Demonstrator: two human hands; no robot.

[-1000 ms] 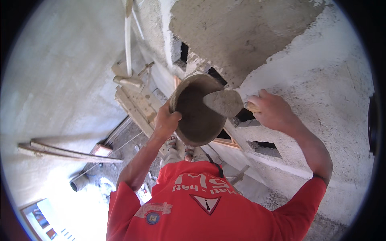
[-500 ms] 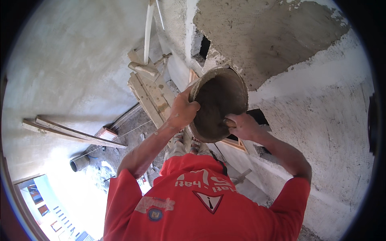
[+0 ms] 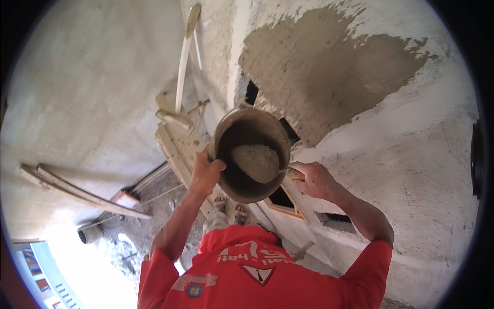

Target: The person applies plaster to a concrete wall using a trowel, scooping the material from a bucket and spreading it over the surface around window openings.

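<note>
My left hand (image 3: 207, 172) grips the left rim of a mortar-crusted bucket (image 3: 230, 186), which is tilted so that its dark inside faces me. My right hand (image 3: 311, 180) is closed on the wooden handle (image 3: 296, 175) of a trowel (image 3: 256, 162). The trowel's blade, coated with grey mortar, lies within the bucket's mouth. Just beyond the bucket, a broad patch of damp grey plaster (image 3: 334, 72) covers part of the rough pale wall (image 3: 406, 170), above dark openings (image 3: 288, 131).
Wooden planks (image 3: 172, 147) form a walkway under my sandalled feet (image 3: 240, 212). A pale upright strip (image 3: 181, 77) leans in the corner. Long boards (image 3: 87, 193) rest against the smooth left wall (image 3: 82, 92). A short pipe (image 3: 90, 233) lies low, near a bright opening (image 3: 82, 278).
The trowel went from beside the bucket down into it, where its blade was hidden, and now shows again within the mouth. Since half a second ago, both hands and bucket have shifted left in view.
</note>
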